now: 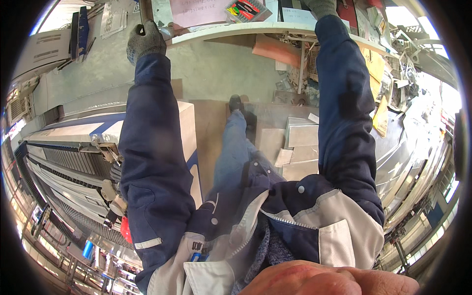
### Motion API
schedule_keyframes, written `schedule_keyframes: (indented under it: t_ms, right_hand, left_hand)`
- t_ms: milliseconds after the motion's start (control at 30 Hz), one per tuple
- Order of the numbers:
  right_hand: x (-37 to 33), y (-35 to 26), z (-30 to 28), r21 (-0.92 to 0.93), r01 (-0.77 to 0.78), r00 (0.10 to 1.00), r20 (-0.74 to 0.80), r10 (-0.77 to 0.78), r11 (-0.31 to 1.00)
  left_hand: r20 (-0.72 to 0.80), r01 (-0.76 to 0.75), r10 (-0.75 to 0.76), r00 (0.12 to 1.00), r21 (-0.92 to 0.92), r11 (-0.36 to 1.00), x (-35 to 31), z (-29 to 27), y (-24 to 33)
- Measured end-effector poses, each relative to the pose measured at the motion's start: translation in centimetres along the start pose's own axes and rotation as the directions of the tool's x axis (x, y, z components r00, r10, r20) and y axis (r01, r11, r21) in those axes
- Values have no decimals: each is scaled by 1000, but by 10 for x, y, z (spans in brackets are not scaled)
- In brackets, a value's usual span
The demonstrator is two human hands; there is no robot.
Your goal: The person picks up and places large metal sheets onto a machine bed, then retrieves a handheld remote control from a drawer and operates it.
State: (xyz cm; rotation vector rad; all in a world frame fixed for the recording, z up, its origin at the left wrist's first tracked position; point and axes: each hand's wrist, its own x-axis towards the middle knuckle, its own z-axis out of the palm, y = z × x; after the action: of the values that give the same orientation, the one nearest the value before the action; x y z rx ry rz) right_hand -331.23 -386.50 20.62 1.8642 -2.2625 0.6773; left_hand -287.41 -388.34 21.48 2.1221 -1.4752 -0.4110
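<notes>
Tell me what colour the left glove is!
The left glove is grey, best seen in the head view.

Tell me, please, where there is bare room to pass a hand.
Green floor lies bare between the left hand, the white table edge and the reddish piece under the table. It is crowded beyond that edge, around the pink paper and plastic case, and right of the right sleeve.

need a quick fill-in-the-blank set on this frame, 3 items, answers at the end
1. The left hand and the right hand both wear ____.
2. As the person sees it, the pink sheet lies to the ____ of the case with the red-and-green label.
3. The person's trousers are faded ____ in colour.

Missing words: gloves; left; blue.
</notes>
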Motion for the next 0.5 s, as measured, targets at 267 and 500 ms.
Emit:
schedule_keyframes:
  t_ms: [267,500]
  right_hand:
    - [1,5,8,-41,3,1000,-24,-4,999]
    - [0,2,4,-42,-28,999,-17,27,999]
  left_hand:
    - [-13,-9,9,1000,-38,999,0,0,1]
    - [-52,-19,19,998,-9,1000,-1,2,1]
